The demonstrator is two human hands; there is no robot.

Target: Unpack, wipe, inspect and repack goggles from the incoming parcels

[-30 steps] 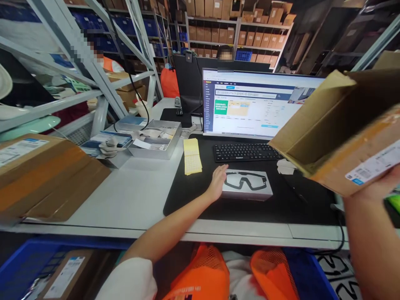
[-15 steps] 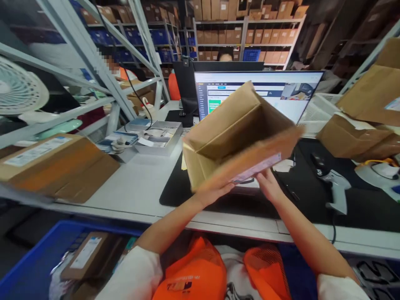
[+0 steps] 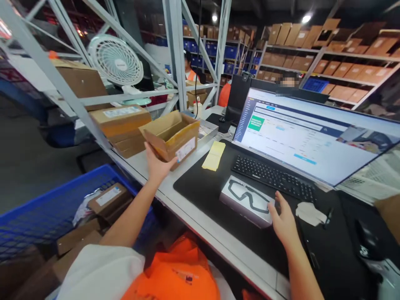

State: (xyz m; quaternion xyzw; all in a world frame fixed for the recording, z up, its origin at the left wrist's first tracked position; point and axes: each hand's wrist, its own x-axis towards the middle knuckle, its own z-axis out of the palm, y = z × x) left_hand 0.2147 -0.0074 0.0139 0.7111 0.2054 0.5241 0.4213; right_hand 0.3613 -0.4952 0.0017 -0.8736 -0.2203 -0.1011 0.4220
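Note:
An open cardboard box (image 3: pixel 185 151) with a white label stands at the left of the desk. My left hand (image 3: pixel 158 164) grips its near left corner, thumb on the labelled side and fingers around the end. On the black desk mat (image 3: pixel 200 183) lies a silver-grey box (image 3: pixel 246 198) with a goggle frame pictured on its top. My right hand (image 3: pixel 283 218) is at the right end of that box, thumb at its edge, fingers apart and not closed around it.
Behind the mat are a keyboard (image 3: pixel 268 177) and a monitor (image 3: pixel 300 133). Yellow paper slips (image 3: pixel 214 155) lie left of it. A closed carton (image 3: pixel 125 125) sits at the far left, beside metal struts. Below the desk edge is a blue crate (image 3: pixel 28 227); a scanner (image 3: pixel 387 271) lies right.
The open cardboard box has moved from in front of the monitor to the desk's left side. My right hand has left it, the silver-grey box is uncovered, and my view has turned left.

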